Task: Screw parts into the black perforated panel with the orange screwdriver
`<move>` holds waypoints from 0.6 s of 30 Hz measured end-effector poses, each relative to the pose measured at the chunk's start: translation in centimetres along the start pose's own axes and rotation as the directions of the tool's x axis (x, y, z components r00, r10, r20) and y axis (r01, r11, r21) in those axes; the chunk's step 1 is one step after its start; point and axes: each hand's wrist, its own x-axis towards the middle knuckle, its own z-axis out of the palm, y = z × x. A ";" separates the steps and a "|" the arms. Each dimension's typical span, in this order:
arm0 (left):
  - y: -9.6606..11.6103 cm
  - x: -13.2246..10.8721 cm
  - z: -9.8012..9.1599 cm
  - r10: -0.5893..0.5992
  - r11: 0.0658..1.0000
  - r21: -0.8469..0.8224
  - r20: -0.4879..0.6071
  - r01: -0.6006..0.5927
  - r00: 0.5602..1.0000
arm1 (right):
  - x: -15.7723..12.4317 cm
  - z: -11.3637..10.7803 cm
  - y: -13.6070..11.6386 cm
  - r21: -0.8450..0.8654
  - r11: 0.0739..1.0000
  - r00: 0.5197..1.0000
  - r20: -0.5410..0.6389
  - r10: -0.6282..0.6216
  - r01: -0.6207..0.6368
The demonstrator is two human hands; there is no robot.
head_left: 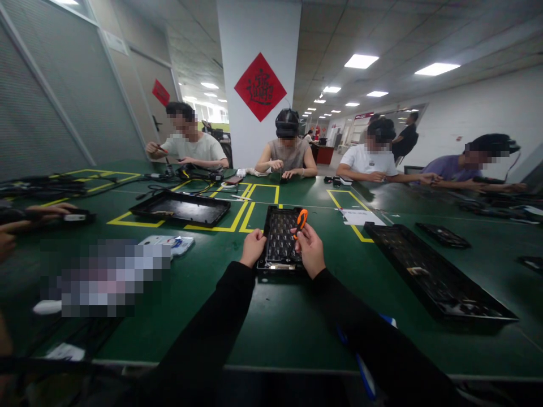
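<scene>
A black rectangular casing (pixel 283 234) with a patterned inside lies on the green table in front of me. My left hand (pixel 253 247) is closed on the casing's left edge. Over its right side, my right hand (pixel 311 250) holds a tool with an orange handle (pixel 301 219); the tool's lower end is too dark to make out against the casing. A pale metallic strip (pixel 283 266) shows at the casing's near end.
A black tray (pixel 180 208) lies at left, a long black tray (pixel 441 274) at right, and white paper (pixel 361 217) behind it. Cables (pixel 51 186) spread at far left. Several people sit around the green table (pixel 280 333); another person's hands show at the left edge.
</scene>
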 end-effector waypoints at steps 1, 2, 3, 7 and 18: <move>0.0 0.0 0.0 0.000 1.000 -0.005 -0.001 0.000 1.000 | 0.0 0.0 0.0 0.005 1.000 1.000 0.009 -0.007 0.007; 0.1 0.0 0.0 -0.004 1.000 -0.009 0.001 0.004 1.000 | 0.0 0.1 0.0 0.007 1.000 1.000 0.014 -0.009 0.009; 0.1 0.0 0.0 -0.008 1.000 -0.011 0.003 0.008 1.000 | 0.0 0.1 -0.1 0.007 1.000 1.000 0.016 -0.006 0.006; 0.2 -0.1 0.0 -0.010 1.000 -0.012 0.007 0.010 1.000 | -0.2 0.1 -0.4 -0.033 0.999 1.000 0.011 0.018 -0.017; 4.1 -1.2 -2.0 0.219 0.974 0.008 0.192 -0.224 0.957 | -0.1 0.1 -0.3 0.008 1.000 1.000 -0.007 0.012 -0.012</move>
